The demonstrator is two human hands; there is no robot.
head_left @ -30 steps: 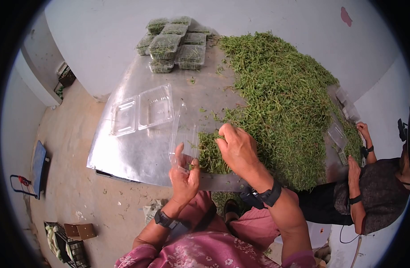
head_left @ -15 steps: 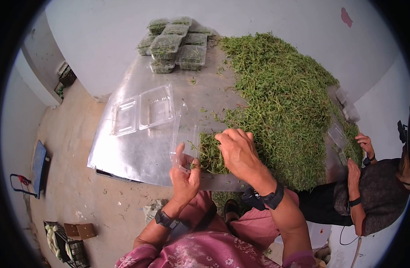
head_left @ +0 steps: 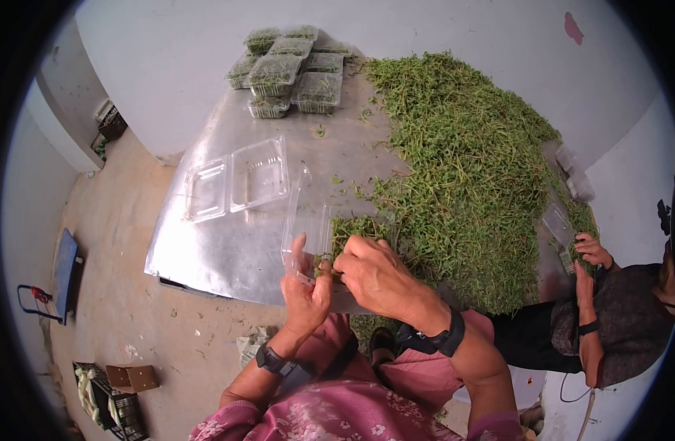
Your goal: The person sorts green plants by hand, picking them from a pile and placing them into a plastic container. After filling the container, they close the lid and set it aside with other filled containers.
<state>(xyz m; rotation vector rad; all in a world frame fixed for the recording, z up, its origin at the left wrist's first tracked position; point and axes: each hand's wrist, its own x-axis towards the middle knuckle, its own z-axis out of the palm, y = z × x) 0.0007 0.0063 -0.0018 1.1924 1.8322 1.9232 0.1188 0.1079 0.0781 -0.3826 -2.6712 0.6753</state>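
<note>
An opened clear plastic clamshell box (head_left: pixel 306 213) lies near the table's front edge, its lid raised on the left. My left hand (head_left: pixel 307 298) grips the box at its near side, thumb and fingers around the plastic. Leafy green sprigs (head_left: pixel 354 226) fill the box's tray. Over the near part of these sprigs, my right hand (head_left: pixel 381 283) has its fingers curled and pressed into them close to my left thumb; its fingertips are partly hidden. A large heap of the same greens (head_left: pixel 470 176) spreads to the right.
Another open clamshell (head_left: pixel 258 173) rests on the metal table (head_left: pixel 205 257). Filled boxes (head_left: pixel 273 73) are stacked at the back. At right, a co-worker's hands (head_left: pixel 589 253) handle greens beside a clear box. A blue trolley (head_left: pixel 64 275) and a crate (head_left: pixel 124 411) stand on the floor.
My right hand has moved left and down, from the box's right side to its near edge by my left thumb. The co-worker's hands have come closer together. My left hand stays in place.
</note>
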